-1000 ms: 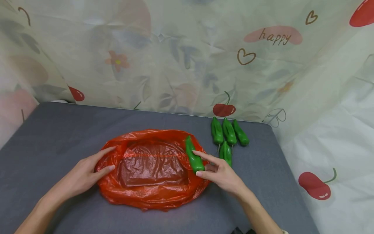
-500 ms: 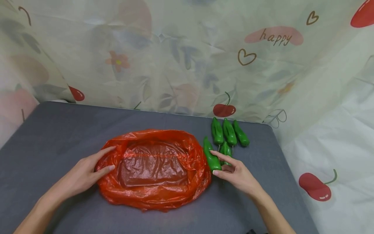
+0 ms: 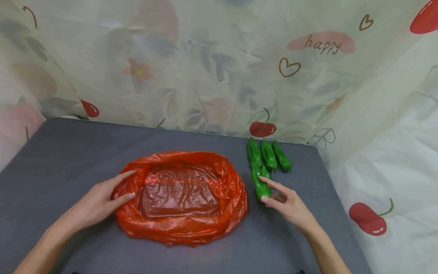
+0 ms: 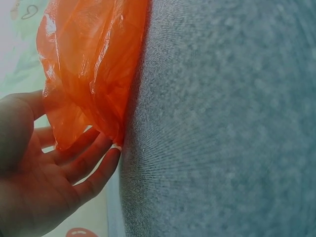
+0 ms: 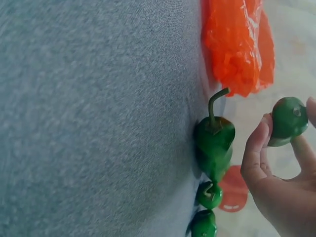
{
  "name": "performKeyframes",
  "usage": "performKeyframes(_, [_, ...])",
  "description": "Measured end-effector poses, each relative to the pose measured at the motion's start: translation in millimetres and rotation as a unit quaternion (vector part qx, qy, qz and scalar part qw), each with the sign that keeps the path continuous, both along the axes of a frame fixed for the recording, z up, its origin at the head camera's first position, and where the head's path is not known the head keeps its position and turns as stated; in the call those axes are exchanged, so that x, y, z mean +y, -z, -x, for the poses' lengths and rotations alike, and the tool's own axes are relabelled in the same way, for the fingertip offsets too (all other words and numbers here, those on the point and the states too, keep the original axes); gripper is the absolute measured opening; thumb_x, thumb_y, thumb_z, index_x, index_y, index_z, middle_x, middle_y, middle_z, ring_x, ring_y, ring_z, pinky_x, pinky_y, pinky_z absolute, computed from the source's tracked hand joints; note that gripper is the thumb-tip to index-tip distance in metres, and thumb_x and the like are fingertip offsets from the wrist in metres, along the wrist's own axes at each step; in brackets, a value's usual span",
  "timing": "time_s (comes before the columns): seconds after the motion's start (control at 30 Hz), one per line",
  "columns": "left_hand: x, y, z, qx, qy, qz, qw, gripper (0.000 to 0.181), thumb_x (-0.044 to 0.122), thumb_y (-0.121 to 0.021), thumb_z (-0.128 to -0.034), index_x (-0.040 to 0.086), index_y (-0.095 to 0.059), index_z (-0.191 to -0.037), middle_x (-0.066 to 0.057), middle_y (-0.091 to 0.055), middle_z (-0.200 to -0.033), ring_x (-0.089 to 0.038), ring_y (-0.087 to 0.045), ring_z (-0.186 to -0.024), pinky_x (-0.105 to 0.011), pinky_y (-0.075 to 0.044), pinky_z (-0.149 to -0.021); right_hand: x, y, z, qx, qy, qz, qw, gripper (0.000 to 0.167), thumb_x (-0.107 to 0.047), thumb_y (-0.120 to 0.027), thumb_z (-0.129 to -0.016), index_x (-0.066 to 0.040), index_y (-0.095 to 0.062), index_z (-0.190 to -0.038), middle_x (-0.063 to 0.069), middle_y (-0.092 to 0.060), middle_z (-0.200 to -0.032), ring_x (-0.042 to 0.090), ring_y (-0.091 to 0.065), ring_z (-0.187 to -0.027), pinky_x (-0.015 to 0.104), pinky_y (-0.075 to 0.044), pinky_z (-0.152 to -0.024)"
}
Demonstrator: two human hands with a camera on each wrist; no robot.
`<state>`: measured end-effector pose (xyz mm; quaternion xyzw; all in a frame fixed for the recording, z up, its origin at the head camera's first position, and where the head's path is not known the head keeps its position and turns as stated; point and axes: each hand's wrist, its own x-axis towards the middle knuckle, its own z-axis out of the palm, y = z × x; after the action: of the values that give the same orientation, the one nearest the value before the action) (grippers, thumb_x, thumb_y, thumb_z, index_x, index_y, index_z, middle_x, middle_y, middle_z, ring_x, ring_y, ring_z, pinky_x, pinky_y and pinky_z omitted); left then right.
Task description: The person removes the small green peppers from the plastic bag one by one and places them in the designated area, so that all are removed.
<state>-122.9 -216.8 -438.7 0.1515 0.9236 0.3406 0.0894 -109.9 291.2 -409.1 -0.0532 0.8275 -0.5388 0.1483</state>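
Note:
An orange-red plastic bag (image 3: 179,234) lies on the grey table with its mouth spread wide. My left hand (image 3: 97,203) holds its left rim, thumb and index finger over the edge; from the left wrist, other fingers (image 4: 94,165) show against the outside. My right hand (image 3: 289,207) pinches a green pepper (image 3: 261,187) between thumb and fingers, to the right of the bag. In the right wrist view, this held pepper (image 5: 287,121) is raised above the table. Another pepper (image 3: 265,173) lies partly hidden behind it.
Towards the table's back right edge, a row of green peppers (image 3: 268,154) lies side by side. Printed cloth (image 3: 205,68) hangs behind the grey table (image 3: 85,148) and along its right side. A small dark object (image 3: 301,271) shows at the bottom edge.
My right hand has carried the green pepper rightward, from over the bag's right rim to beside the other peppers. The left hand has stayed at the bag's left rim.

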Motion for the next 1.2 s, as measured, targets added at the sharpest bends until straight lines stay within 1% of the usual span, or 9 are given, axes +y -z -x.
performKeyframes(0.2, [-0.6, 0.8, -0.3, 0.0, -0.002, 0.001, 1.0, 0.071, 0.043, -0.063, -0.0966, 0.008, -0.036, -0.153, -0.028, -0.051, -0.14, -0.041, -0.054, -0.121, -0.062, -0.045, -0.095, 7, 1.0, -1.8, -0.004, 0.027, -0.015, 0.9995, 0.056, -0.029, -0.069, -0.095, -0.028, -0.05, -0.147, 0.017, -0.048, -0.137, 0.034, -0.067, -0.096, 0.039, -0.054, -0.088])
performKeyframes(0.3, [-0.6, 1.1, -0.4, 0.002, -0.001, 0.001, 1.0, 0.071, 0.043, -0.063, -0.0968, 0.008, -0.037, -0.153, -0.028, -0.051, -0.139, -0.041, -0.055, -0.12, -0.062, -0.045, -0.095, 13, 2.2, -2.7, -0.004, 0.039, -0.019, 0.9991, 0.058, -0.029, -0.07, -0.094, -0.027, -0.048, -0.148, 0.017, -0.047, -0.139, 0.035, -0.067, -0.097, 0.041, -0.054, -0.088])
performKeyframes(0.53, [-0.4, 0.1, -0.7, 0.0, -0.003, 0.0, 1.0, 0.071, 0.044, -0.062, -0.0967, 0.009, -0.037, -0.153, -0.028, -0.05, -0.141, -0.042, -0.054, -0.122, -0.063, -0.044, -0.096, 23, 6.7, -3.6, 0.003, 0.063, -0.036, 0.9974, 0.061, -0.032, -0.07, -0.094, -0.031, -0.045, -0.15, 0.017, -0.045, -0.141, 0.034, -0.067, -0.102, 0.04, -0.055, -0.088])
performKeyframes(0.77, [-1.0, -0.2, -1.3, -0.002, -0.006, 0.002, 1.0, 0.071, 0.045, -0.062, -0.0965, 0.009, -0.037, -0.153, -0.027, -0.05, -0.14, -0.041, -0.054, -0.121, -0.063, -0.044, -0.096, 32, 8.8, -6.1, -0.004, 0.098, -0.055, 0.9937, 0.062, -0.036, -0.07, -0.093, -0.033, -0.044, -0.15, 0.016, -0.045, -0.143, 0.032, -0.066, -0.103, 0.041, -0.055, -0.086])
performKeyframes(0.93, [-1.0, -0.9, -1.8, 0.003, -0.007, 0.003, 1.0, 0.071, 0.043, -0.063, -0.0964, 0.008, -0.038, -0.152, -0.027, -0.05, -0.14, -0.043, -0.053, -0.122, -0.064, -0.043, -0.097, 42, 11.0, -7.3, -0.009, 0.106, -0.066, 0.9921, 0.064, -0.037, -0.07, -0.093, -0.031, -0.043, -0.151, 0.018, -0.043, -0.145, 0.03, -0.067, -0.102, 0.038, -0.055, -0.086])
performKeyframes(1.1, [-0.9, -1.2, -2.4, 0.008, -0.007, 0.005, 0.9999, 0.07, 0.041, -0.064, -0.0965, 0.008, -0.038, -0.152, -0.027, -0.05, -0.141, -0.043, -0.052, -0.123, -0.064, -0.043, -0.097, 51, 14.4, -6.2, -0.007, 0.112, -0.069, 0.9913, 0.065, -0.033, -0.07, -0.094, -0.027, -0.042, -0.152, 0.02, -0.042, -0.145, 0.023, -0.068, -0.099, 0.034, -0.056, -0.083])
performKeyframes(1.2, [-1.0, -1.5, -2.8, 0.005, -0.008, 0.003, 1.0, 0.07, 0.041, -0.064, -0.0965, 0.009, -0.037, -0.153, -0.027, -0.049, -0.141, -0.043, -0.052, -0.123, -0.063, -0.044, -0.097, 54, 15.8, -4.8, -0.008, 0.111, -0.076, 0.9908, 0.064, -0.032, -0.069, -0.095, -0.026, -0.042, -0.152, 0.021, -0.043, -0.145, 0.019, -0.068, -0.097, 0.032, -0.056, -0.082])
